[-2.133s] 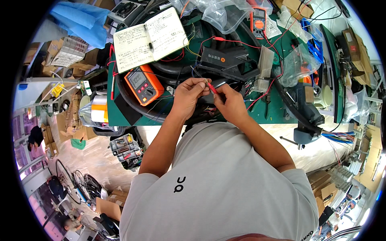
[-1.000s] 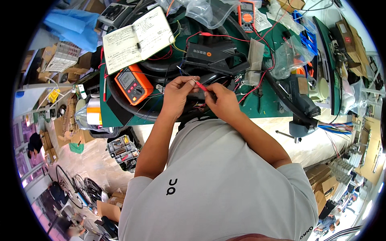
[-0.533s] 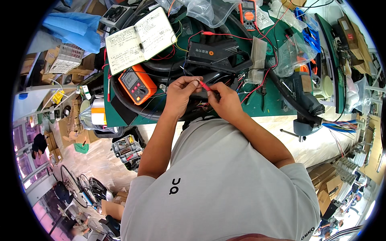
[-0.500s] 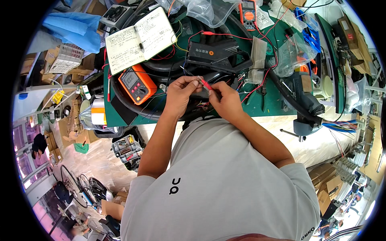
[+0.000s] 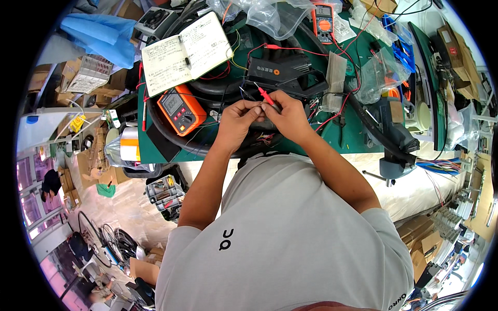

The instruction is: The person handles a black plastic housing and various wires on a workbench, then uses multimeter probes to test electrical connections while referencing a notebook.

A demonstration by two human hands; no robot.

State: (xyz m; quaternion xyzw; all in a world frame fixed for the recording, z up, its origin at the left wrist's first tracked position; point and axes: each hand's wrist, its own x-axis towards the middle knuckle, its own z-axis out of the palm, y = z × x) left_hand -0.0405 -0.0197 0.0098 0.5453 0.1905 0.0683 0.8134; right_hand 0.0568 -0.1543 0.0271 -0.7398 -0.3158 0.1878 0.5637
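A red test probe (image 5: 265, 96) lies in my right hand (image 5: 288, 118), its metal tip pointing up and left, free of my left fingers. The thumb and forefinger of that hand meet the fingertips of my left hand (image 5: 236, 124). My left hand is closed in a pinch; what sits between its fingertips is too small to make out. Just beyond both hands rests a black plastic housing (image 5: 290, 76) with an orange mark. Left of my hands lies an orange multimeter (image 5: 181, 110) with its display lit. Thick black cable (image 5: 165, 120) curves around it.
An open notebook (image 5: 205, 46) with handwriting lies at the far left. A second orange multimeter (image 5: 323, 25) stands at the back, with red leads running across the green mat (image 5: 358, 142). Pliers (image 5: 341, 129), clear plastic bags (image 5: 381, 78) and a heavy black cable crowd the right side.
The probe's tip has come away from my left fingertips and now points up past them. My right hand has shifted forward, bringing its fingertips against the left ones.
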